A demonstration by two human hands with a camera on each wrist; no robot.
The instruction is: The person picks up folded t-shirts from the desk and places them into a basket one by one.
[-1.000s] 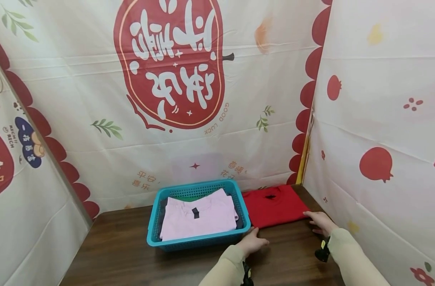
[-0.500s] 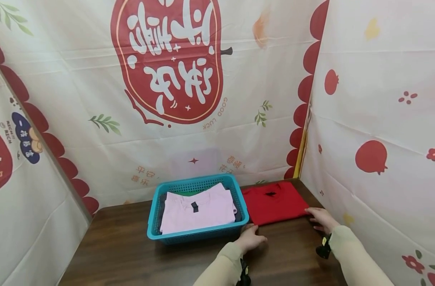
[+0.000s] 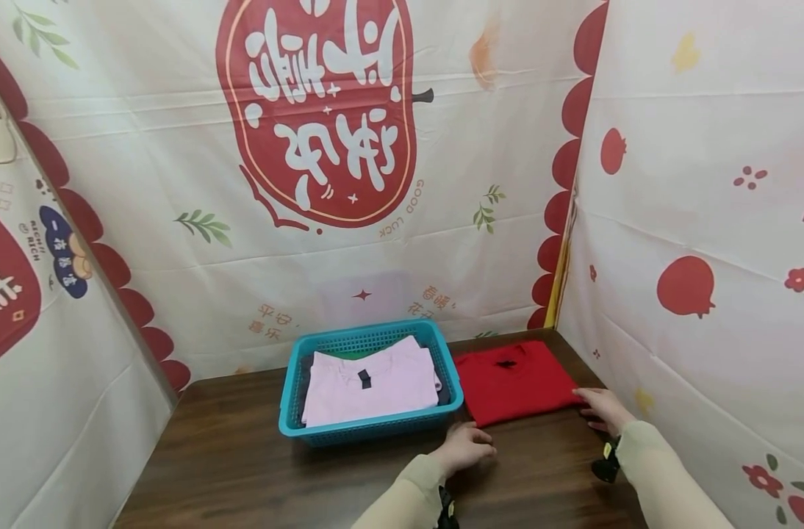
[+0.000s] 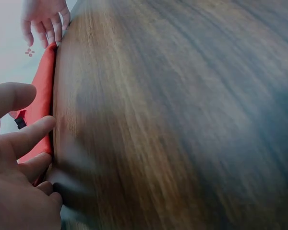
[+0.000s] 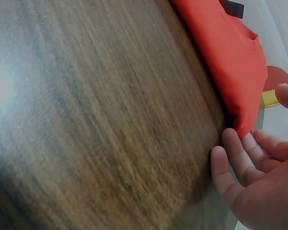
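Note:
A folded red T-shirt (image 3: pixel 517 383) lies on the brown wooden table (image 3: pixel 243 470), beside a turquoise plastic basket (image 3: pixel 369 429). My left hand (image 3: pixel 463 447) is at the shirt's front left corner. In the left wrist view its thumb stands apart and its fingers (image 4: pixel 36 136) reach to the shirt's near edge. My right hand (image 3: pixel 603 410) touches the front right corner with its fingertips; the right wrist view shows its fingers (image 5: pixel 237 155) extended against the red cloth (image 5: pixel 225 62), thumb raised clear. Neither hand grips the shirt.
A folded pale pink T-shirt (image 3: pixel 372 389) lies on top in the basket, with dark and green cloth partly showing beneath. Printed fabric walls (image 3: pixel 349 272) enclose the table at the back and both sides. The right wall (image 3: pixel 647 353) stands close to my right hand.
The red T-shirt has slid slightly toward me and to the right relative to the basket, both hands moving with it. The head view has shifted a little.

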